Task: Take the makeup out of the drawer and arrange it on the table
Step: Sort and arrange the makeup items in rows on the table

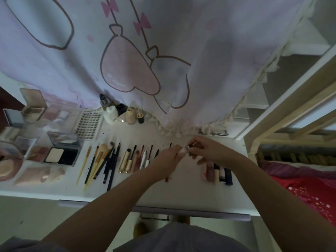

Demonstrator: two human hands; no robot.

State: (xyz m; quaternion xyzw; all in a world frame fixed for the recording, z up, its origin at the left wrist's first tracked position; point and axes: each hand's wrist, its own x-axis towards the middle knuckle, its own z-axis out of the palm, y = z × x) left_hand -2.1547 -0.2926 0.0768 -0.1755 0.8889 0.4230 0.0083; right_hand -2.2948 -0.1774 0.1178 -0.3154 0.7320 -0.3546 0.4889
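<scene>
Far left: a round compact (8, 160) with a pale disc, half out of view, beside open palettes (39, 153) with pinkish pans; their number is too blurred to tell
Black case: one square compact (61, 156), pale pad on its left half, dark on its right
Lash card: one white sheet (90, 124) with rows of small dark marks, lying flat behind the brushes
Bottles: a cluster (120, 113) against the hanging cloth (145, 60), about five, white, black and beige
Brushes: a fanned row (99, 160) of roughly eight thin sticks, pale wooden and black handles, tips away from the person
Tubes: about six slim glossy tubes (134, 159), gold, pink and white, side by side on the white desk (181, 193)
Left hand (168, 157): fingers closed on one end of a small pale tube (184, 149), above the desk
Right hand (209, 150): fingertips pinching the other end of the same tube, touching the left hand
Lipsticks: a short row (218, 172) of about four, pink, beige and black, lying under the right wrist
Far right: red bedding (309, 190) beside a pale wooden frame
</scene>
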